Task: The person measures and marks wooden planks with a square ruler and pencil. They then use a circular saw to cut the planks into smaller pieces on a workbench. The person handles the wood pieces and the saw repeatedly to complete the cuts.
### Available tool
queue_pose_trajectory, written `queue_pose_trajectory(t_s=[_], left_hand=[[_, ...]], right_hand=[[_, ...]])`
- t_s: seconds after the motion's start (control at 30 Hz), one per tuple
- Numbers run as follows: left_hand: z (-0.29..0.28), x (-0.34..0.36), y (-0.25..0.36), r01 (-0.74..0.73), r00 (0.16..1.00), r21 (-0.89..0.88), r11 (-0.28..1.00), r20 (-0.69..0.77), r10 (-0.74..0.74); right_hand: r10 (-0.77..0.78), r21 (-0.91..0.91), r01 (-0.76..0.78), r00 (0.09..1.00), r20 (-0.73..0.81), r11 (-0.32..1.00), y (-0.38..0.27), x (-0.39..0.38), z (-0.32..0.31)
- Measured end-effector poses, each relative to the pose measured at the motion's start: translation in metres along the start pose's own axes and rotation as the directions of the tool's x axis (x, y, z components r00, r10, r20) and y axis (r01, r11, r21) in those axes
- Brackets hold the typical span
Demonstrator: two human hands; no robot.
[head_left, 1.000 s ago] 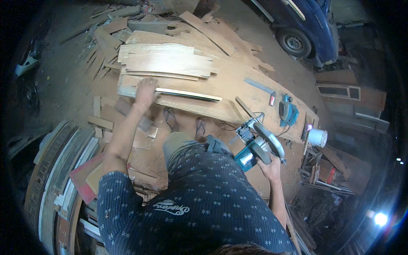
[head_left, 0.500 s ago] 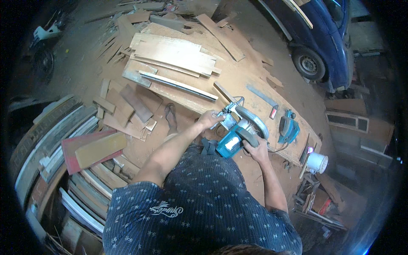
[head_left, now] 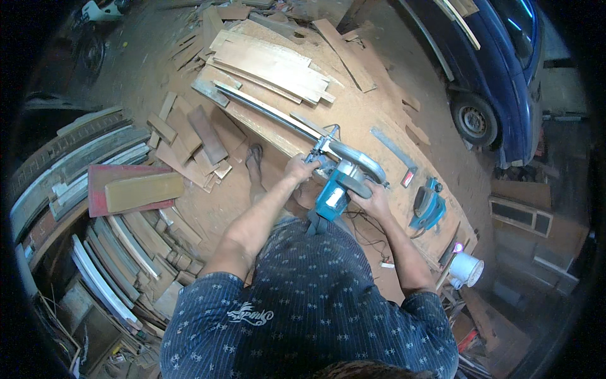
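Note:
A teal circular saw [head_left: 331, 197] with a grey blade guard is held in both hands at the near edge of the workbench [head_left: 366, 117]. My right hand [head_left: 374, 199] is wrapped round its dark handle. My left hand [head_left: 300, 168] grips the saw's metal base plate at the front left. A long, narrow wooden strip [head_left: 268, 111] lies along the bench, its right end meeting the front of the saw. The blade is hidden by the guard and base. A short wood piece [head_left: 305, 122] lies just behind the strip.
Stacked light boards [head_left: 268, 68] lie on the bench's far left. A try square [head_left: 392, 148] and a teal electric planer [head_left: 428, 208] lie right of the saw. A white bucket [head_left: 466, 270] stands at the right end. Offcuts [head_left: 189, 129] and a cable [head_left: 363, 222] are on the floor.
The saw has moved forward and left relative to the bench, from short of the wooden strip up to its right end. Both hands keep their grip. The whole view has shifted slightly.

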State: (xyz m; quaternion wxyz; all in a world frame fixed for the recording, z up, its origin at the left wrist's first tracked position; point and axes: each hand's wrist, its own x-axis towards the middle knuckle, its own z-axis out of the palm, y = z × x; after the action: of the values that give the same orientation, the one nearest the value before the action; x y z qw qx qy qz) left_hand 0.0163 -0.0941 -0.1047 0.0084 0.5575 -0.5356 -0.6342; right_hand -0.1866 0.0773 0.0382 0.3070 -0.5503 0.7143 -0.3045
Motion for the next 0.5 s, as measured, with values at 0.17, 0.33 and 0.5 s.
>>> queue_pose_trajectory(t_s=[0.17, 0.33, 0.5], left_hand=[[-0.009, 0.009, -0.013, -0.037, 0.994, 0.074, 0.997, -0.097, 0.044], [-0.018, -0.004, 0.002, -0.07, 0.989, 0.12, 0.99, -0.12, 0.084], [-0.026, 0.003, -0.01, -0.054, 0.99, 0.129, 0.99, -0.123, 0.07]], right_hand=[[0.062, 0.0, -0.062, 0.995, 0.077, 0.998, 0.006, 0.013, 0.005], [0.089, 0.009, -0.089, 0.994, 0.061, 0.996, 0.014, 0.013, 0.018], [0.114, 0.011, -0.115, 0.99, 0.085, 0.993, -0.002, 0.021, 0.022]])
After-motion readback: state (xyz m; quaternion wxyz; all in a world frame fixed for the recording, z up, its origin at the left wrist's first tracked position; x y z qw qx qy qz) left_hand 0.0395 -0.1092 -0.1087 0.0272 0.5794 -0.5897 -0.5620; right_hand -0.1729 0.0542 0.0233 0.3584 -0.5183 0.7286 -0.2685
